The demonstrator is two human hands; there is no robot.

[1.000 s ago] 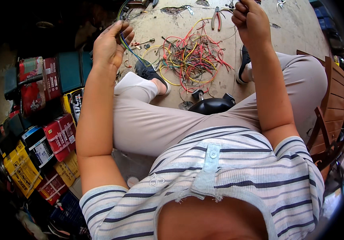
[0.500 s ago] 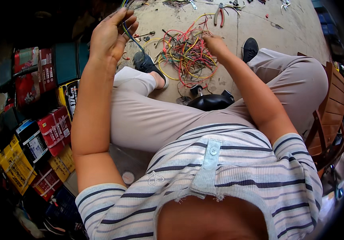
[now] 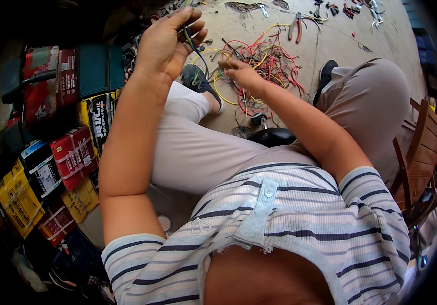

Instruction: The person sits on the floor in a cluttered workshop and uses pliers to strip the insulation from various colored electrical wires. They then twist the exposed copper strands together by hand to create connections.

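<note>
My left hand is raised at the upper left, thumb and forefinger closed on a few thin wires, blue and green-yellow, that hang down toward my left shoe. The other fingers are loosely bent. My right hand hovers at the left side of a tangled heap of red, yellow and dark wires on the floor. Its fingertips point left and look pinched together. A bit of greenish wire shows beside them, but whether it is held is not clear.
Beyond the heap lie red-handled pliers and scattered wire bits. Between my legs is a black rounded object. Stacked boxes crowd my left; a brown wooden chair stands at my right.
My right hand has moved left, from the heap's right side across to its left edge. The left hand still holds its wires. The whole view has shifted somewhat.
</note>
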